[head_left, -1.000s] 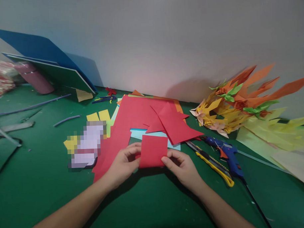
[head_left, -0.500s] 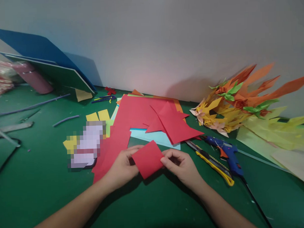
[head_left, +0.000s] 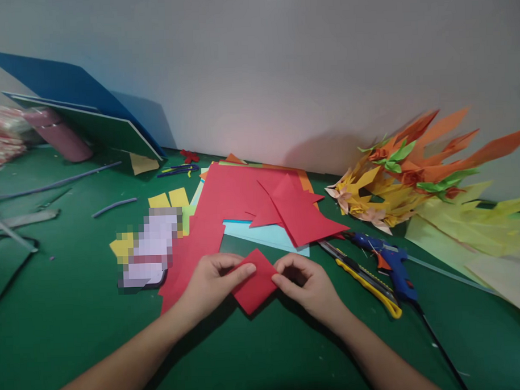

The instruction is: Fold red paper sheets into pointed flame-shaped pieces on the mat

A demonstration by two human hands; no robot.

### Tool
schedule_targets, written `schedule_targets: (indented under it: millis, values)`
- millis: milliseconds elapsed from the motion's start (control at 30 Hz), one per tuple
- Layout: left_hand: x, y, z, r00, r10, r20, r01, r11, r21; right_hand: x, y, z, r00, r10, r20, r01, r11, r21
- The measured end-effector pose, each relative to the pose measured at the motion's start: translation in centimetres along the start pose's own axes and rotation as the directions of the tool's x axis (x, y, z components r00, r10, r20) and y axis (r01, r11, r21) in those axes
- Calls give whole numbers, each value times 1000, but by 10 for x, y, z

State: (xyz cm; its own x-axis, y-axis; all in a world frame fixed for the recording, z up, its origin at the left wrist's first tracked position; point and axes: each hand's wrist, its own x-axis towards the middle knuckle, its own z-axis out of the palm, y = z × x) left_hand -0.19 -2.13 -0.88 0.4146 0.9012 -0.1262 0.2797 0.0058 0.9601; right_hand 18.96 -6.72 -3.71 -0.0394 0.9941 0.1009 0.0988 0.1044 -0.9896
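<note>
Wall point(head_left: 256, 75): grey, rising along the back edge of the green table point(head_left: 266, 360).
Blue board point(head_left: 68, 76): leaning near the back-left corner, behind a dark green board point(head_left: 117, 132); a pink bottle point(head_left: 59, 136) tilts at their left.
Paper flowers point(head_left: 413, 172): orange, yellow and pale pink with green leaves, heaped near the back-right corner.
Red sheets point(head_left: 234, 190): spread from the middle of the back edge toward the near edge, with light blue paper point(head_left: 265, 237) showing beside them.
Left hand point(head_left: 214, 285): grasping the red paper square point(head_left: 255, 289), thumb flat on its face.
Right hand point(head_left: 308, 281): thumb and forefinger pinching the square's right corner, other fingers curled.
Phone point(head_left: 149, 250): pixelated, left of the red sheets.
Glue gun point(head_left: 392, 261): blue, orange trigger, toward the right edge.
Utility knife point(head_left: 368, 288): yellow and black, slanting just left of the glue gun.
Red paper square: between both hands, turned cornerwise, over the table's middle, nearer the front edge than the light blue paper.
Yellow paper pieces point(head_left: 179, 196): around the phone.
</note>
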Motion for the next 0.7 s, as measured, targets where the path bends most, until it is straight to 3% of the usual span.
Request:
schedule_targets:
  millis: [100,200,300,433,700]
  values:
    - [-2,3,3,995,72,-68,-74,997,-27,1,3,-1,993,98,-59,-87,981,175]
    - [-5,5,7,986,111,-122,-118,992,-54,1,3,-1,991,136,-10,-130,962,240]
    - [-8,5,11,982,130,-135,-141,987,-79,0,1,0,995,84,46,-90,985,146]
    - [-10,2,12,983,126,-132,-136,988,-71,-2,-3,1,997,62,35,-62,998,21]
    - [-8,-1,13,979,100,-177,-118,988,-96,-2,-4,1,995,92,38,-91,996,-18]
